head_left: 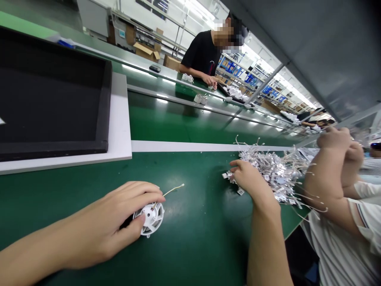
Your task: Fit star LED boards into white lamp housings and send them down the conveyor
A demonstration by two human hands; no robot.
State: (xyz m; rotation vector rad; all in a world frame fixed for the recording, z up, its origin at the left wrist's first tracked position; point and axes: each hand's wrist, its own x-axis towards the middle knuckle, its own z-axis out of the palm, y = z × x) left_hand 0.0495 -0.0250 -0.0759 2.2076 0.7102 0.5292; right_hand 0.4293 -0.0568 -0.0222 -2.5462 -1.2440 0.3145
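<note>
My left hand (125,218) is closed around the side of a white round plastic fan housing (153,219), its thumb on the near side and fingers over the top. The housing has spokes and a hub, and rests on the green table. A thin pale wire (174,189) with a small connector sticks out from it. My right hand (245,176) reaches to the left edge of a pile of small silvery parts with white wires (275,172). Its index finger is stretched out, and the fingertips are by a few loose pieces. Nothing is plainly gripped there.
A black tray (102,107) lies on a white board (122,119) at the left. A white strip (178,147) runs along the green table (190,246). Close on the right, a co-worker's arms (330,171) are raised by the pile. Another person (202,55) works across the conveyor line.
</note>
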